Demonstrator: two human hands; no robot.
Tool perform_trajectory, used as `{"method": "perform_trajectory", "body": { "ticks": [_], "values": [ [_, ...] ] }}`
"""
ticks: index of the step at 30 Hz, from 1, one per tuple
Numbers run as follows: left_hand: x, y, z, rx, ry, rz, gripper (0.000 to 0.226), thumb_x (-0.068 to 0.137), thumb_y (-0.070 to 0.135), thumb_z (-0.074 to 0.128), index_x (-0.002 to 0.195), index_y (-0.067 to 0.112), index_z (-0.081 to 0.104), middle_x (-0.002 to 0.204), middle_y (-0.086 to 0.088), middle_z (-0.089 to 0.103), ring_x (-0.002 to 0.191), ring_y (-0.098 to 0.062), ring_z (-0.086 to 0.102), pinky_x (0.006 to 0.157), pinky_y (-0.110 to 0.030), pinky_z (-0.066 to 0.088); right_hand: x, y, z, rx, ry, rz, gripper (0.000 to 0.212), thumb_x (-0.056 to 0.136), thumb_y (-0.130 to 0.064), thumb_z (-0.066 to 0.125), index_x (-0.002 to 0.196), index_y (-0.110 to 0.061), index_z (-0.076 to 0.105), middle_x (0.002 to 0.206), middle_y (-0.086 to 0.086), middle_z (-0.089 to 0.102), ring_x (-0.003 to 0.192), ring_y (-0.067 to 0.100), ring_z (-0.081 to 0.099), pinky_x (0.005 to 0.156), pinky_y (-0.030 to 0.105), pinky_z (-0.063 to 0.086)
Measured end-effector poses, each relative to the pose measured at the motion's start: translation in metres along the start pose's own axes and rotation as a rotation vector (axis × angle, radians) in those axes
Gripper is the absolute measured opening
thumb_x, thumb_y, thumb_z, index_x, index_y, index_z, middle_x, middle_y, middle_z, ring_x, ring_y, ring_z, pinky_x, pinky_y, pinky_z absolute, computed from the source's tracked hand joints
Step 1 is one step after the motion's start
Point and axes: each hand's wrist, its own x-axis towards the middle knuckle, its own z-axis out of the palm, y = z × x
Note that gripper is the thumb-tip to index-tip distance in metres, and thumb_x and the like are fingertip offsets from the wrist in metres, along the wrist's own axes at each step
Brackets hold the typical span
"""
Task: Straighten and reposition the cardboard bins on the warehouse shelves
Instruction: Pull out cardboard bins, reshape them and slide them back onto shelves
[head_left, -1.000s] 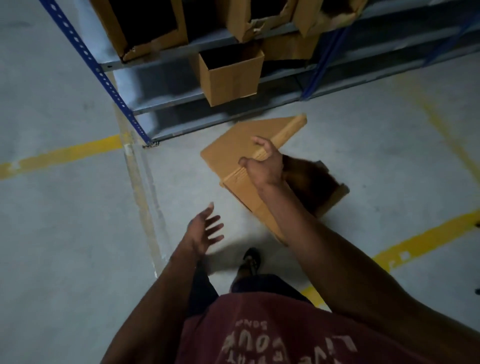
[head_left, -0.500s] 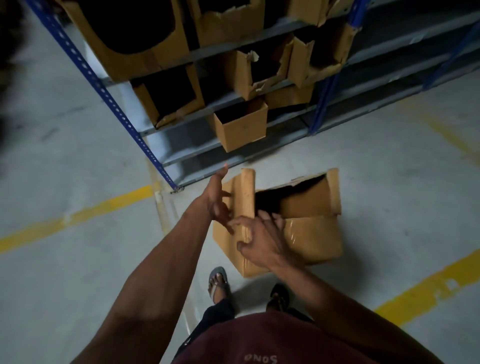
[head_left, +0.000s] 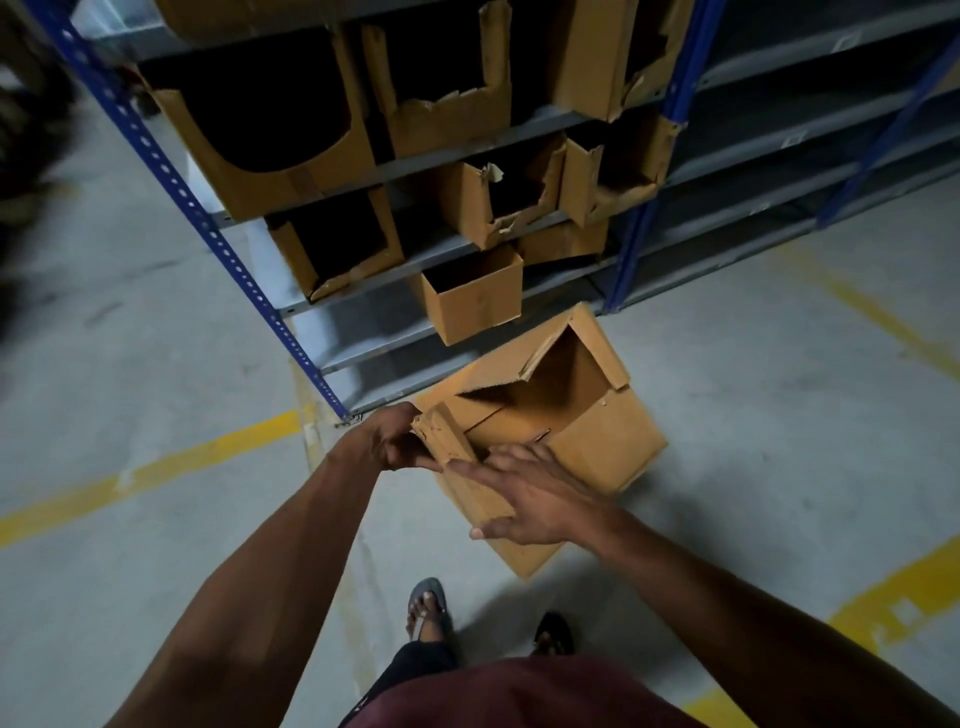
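Cardboard bin (head_left: 587, 441): held off the floor, tilted, mouth toward 12 o'clock, below the shelves (head_left: 467, 249) | left hand (head_left: 387, 441): fingers pinching folded flap at 9 o'clock | right hand (head_left: 530, 493): fingers spread flat on near wall | advice: square the walls, then slide in level.

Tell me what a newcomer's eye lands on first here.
First, the open cardboard box held low over the concrete floor, the left hand gripping its folded flap and the right hand flat against its side. Behind it, torn cardboard bins crowd the blue-posted shelves.
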Motion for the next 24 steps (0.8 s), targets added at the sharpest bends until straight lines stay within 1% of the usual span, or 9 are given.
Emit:
{"method": "perform_trajectory", "body": {
  "ticks": [4,7,9,11,14,17,19,21,24],
  "values": [
    [-0.019,0.0,-0.004,0.092,0.145,0.175,0.016,0.099,0.0,0.054,0.105,-0.003,0.068,0.083,-0.021,0.074,0.067,-0.034,0.075,0.054,-0.045,0.064,-0.008,0.035,-0.04,0.127,0.305,0.231,0.075,0.093,-0.079,0.04,0.158,-0.047,0.024,0.159,-0.007,0.041,0.149,0.021,0.032,0.12,0.049,0.029],
    [-0.028,-0.013,-0.017,0.142,0.274,0.301,0.037,0.088,-0.009,0.053,0.115,0.008,0.072,0.085,-0.018,0.073,0.058,-0.027,0.071,0.046,-0.036,0.057,-0.011,0.086,-0.063,0.176,0.77,0.346,0.053,0.103,-0.064,0.039,0.139,-0.03,0.059,0.137,-0.003,0.064,0.13,0.022,0.054,0.111,0.045,0.04],
    [-0.031,-0.024,-0.028,0.148,0.275,0.365,0.058,0.079,-0.005,0.053,0.124,0.027,0.071,0.091,-0.019,0.079,0.07,-0.04,0.076,0.06,-0.047,0.06,-0.013,0.119,-0.077,0.228,0.88,0.513,0.046,0.103,-0.057,0.05,0.134,-0.025,0.062,0.13,0.0,0.068,0.122,0.023,0.06,0.107,0.043,0.044],
    [-0.035,-0.032,-0.037,0.127,0.248,0.428,0.072,0.071,0.001,0.053,0.131,0.038,0.066,0.104,-0.019,0.08,0.087,-0.05,0.076,0.075,-0.06,0.058,-0.012,0.135,-0.083,0.461,0.657,0.733,0.058,0.094,-0.06,0.063,0.139,-0.022,0.059,0.136,0.007,0.065,0.124,0.028,0.06,0.106,0.042,0.044],
    [-0.041,-0.04,-0.039,0.134,0.298,0.491,0.074,0.081,-0.011,0.055,0.136,0.039,0.061,0.115,-0.006,0.08,0.099,-0.035,0.078,0.086,-0.058,0.063,0.002,0.139,-0.058,0.807,0.237,0.854,0.092,0.078,-0.072,0.074,0.147,-0.014,0.054,0.144,0.01,0.06,0.129,0.03,0.06,0.106,0.042,0.048],
    [-0.039,-0.06,-0.039,0.075,0.364,0.484,0.075,0.086,-0.015,0.056,0.129,0.045,0.062,0.124,-0.004,0.077,0.108,-0.03,0.076,0.09,-0.058,0.063,0.019,0.124,-0.021,1.013,-0.001,0.794,0.05,0.088,-0.045,0.08,0.123,-0.01,0.071,0.105,0.001,0.078,0.093,0.02,0.074,0.078,0.031,0.057],
    [-0.036,-0.079,-0.039,0.074,0.403,0.5,0.074,0.081,-0.006,0.061,0.136,0.044,0.063,0.129,0.002,0.075,0.118,-0.027,0.072,0.092,-0.056,0.063,0.027,0.114,0.006,1.042,-0.02,0.743,0.014,0.094,-0.012,0.073,0.107,-0.009,0.077,0.09,0.0,0.079,0.082,0.018,0.073,0.072,0.031,0.06],
    [-0.034,-0.093,-0.041,0.078,0.459,0.502,0.074,0.084,-0.011,0.061,0.136,0.042,0.063,0.126,0.014,0.075,0.121,-0.016,0.07,0.092,-0.044,0.064,0.036,0.108,0.026,0.948,-0.001,0.726,0.023,0.089,0.005,0.066,0.092,-0.015,0.078,0.084,-0.001,0.078,0.084,0.022,0.074,0.077,0.037,0.061],
    [-0.025,-0.104,-0.056,0.074,0.518,0.499,0.07,0.085,-0.01,0.06,0.133,0.041,0.063,0.119,0.03,0.074,0.119,-0.001,0.068,0.093,-0.034,0.063,0.057,0.098,0.024,0.912,0.007,0.714,0.037,0.085,0.013,0.057,0.082,-0.02,0.073,0.075,-0.008,0.075,0.075,0.017,0.072,0.055,0.016,0.053]
  ]
}}
